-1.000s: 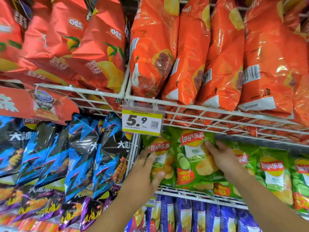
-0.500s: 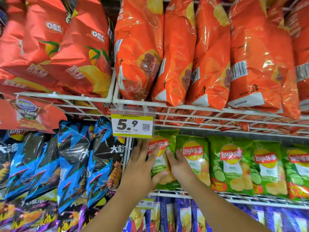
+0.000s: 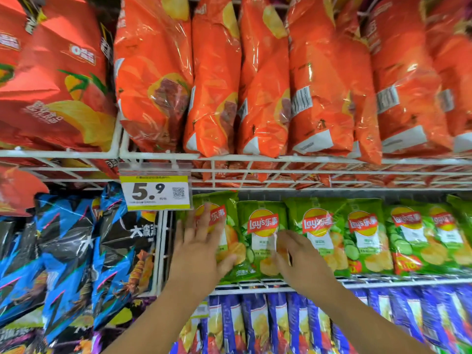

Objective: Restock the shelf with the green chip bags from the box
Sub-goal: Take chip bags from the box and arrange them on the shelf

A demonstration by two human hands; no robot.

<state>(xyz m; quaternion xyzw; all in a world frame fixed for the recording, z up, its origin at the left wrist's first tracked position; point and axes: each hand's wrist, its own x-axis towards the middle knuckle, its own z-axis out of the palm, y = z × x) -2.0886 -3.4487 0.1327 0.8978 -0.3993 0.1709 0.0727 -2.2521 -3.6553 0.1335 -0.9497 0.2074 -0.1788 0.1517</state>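
Green Lay's chip bags stand upright in a row on the white wire shelf (image 3: 398, 279). My left hand (image 3: 201, 251) lies flat with straight, spread fingers on the front of the leftmost green bag (image 3: 231, 208). My right hand (image 3: 298, 261) rests with relaxed fingers on the lower right of the second green bag (image 3: 260, 226), at the seam with the third green bag (image 3: 319, 226). More green bags (image 3: 408, 233) fill the row to the right. No box is in view.
Large orange chip bags (image 3: 255, 85) hang over the wire shelf above. A yellow 5.9 price tag (image 3: 155, 192) is clipped just left of the green row. Blue and black bags (image 3: 76, 251) fill the left bay. Purple-blue bags (image 3: 268, 320) stand on the shelf below.
My right hand has slid right, from the leftmost green bag to the second one. My left hand has let go of the leftmost bag's edge and now lies flat on its front.
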